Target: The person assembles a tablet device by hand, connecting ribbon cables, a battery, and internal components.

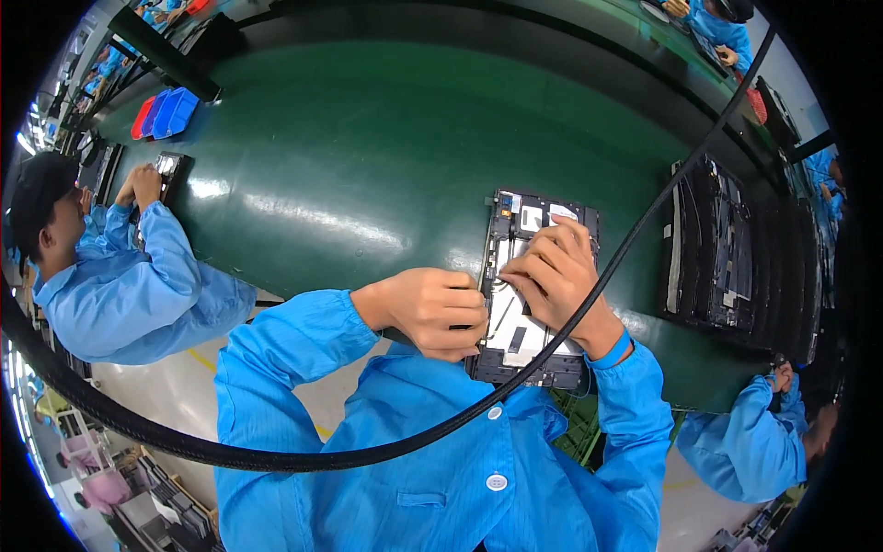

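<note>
On the green table in front of me lies an opened flat electronic device (522,342), like a tablet, with a black frame and silver-white panels inside. My left hand (432,311) is at its left edge, fingers curled closed; what they grip, if anything, is hidden. Over the upper middle of the device is my right hand (556,267), thumb and fingertips pinched together close to a thin dark wire. Whatever sits between those fingertips is too small to make out. A blue band (611,353) circles my right wrist.
A thick black cable (460,425) arcs across the view in front of my right forearm. To the right, several black device panels (727,248) stand in a row. Red and blue bins (173,112) are at the far left. Co-workers in blue sit on both sides (138,267).
</note>
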Demonstrator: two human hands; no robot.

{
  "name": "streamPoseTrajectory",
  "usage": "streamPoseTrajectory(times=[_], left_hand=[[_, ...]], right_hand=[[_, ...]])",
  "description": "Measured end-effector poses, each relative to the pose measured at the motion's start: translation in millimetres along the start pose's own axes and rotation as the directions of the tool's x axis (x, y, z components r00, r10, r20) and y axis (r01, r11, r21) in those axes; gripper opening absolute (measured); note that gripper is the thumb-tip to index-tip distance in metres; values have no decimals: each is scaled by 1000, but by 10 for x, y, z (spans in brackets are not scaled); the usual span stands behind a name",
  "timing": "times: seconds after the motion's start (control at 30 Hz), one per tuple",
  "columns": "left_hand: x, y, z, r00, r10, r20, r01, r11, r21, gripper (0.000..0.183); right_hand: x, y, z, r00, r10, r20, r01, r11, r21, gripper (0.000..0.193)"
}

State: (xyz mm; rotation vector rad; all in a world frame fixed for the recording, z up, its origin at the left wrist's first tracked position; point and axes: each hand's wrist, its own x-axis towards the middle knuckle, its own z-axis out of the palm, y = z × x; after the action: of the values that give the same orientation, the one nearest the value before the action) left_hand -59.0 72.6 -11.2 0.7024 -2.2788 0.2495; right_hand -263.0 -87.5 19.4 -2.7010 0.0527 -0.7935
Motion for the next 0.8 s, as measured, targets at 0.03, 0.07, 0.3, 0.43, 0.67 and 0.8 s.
streamPoseTrajectory(times=[0.03,0.07,0.3,0.43,0.67,0.8], left_hand=[[0,-6,1,1000,-4,0,4,1000,-1,28],[-1,-11,2,1000,-8,0,8,1000,-2,28],[4,-9,-2,1000,2,5,-2,1000,2,27],[7,-75,-6,998,-60,24,61,998,-25,24],[2,-292,-65,999,-50,20,49,996,70,22],[-7,-251,-73,999,-23,34,18,992,124,29]], right_hand=[[-11,6,9,1000,10,-2,-10,1000,19,17],[-9,8,12,1000,15,-5,-15,1000,19,17],[26,22,7,999,6,-48,-4,999,36,17],[47,48,22,1000,10,-26,-8,997,83,18],[158,127,-10,998,54,33,-59,980,192,15],[90,109,3,993,107,44,-115,964,238,17]])
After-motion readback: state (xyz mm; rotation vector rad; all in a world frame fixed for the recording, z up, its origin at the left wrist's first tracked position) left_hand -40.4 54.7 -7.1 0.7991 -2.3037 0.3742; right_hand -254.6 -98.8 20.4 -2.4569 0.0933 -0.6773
